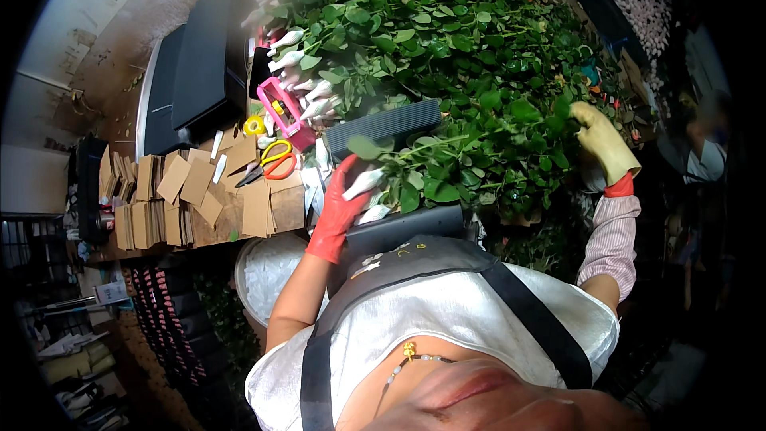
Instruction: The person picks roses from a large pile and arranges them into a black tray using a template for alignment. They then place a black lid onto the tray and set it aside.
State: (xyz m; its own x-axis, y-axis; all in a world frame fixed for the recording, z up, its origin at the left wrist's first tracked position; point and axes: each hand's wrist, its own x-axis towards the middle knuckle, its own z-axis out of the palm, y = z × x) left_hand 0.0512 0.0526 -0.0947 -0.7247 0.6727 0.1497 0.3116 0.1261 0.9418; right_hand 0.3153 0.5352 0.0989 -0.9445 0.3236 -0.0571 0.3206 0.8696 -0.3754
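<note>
My left hand (341, 206), in a red glove, grips a white-wrapped flower bud (363, 183) at the end of a leafy green stem lying across the table. My right hand (600, 137), in a yellowish glove with a striped sleeve behind it, reaches into the big heap of green leafy stems (447, 40) at the right and rests on the foliage. More wrapped buds (299, 76) line the heap's left edge. A dark ribbed panel (383, 126) stands just above my left hand.
Stacks of brown cardboard pieces (191, 191) cover the bench at the left, with orange-handled scissors (271, 161), a yellow tape roll (254, 124) and a pink tool (283, 109). Black boxes (199, 64) lie behind them. A white bucket (267, 271) stands below the bench. Another person (706, 152) is at the far right.
</note>
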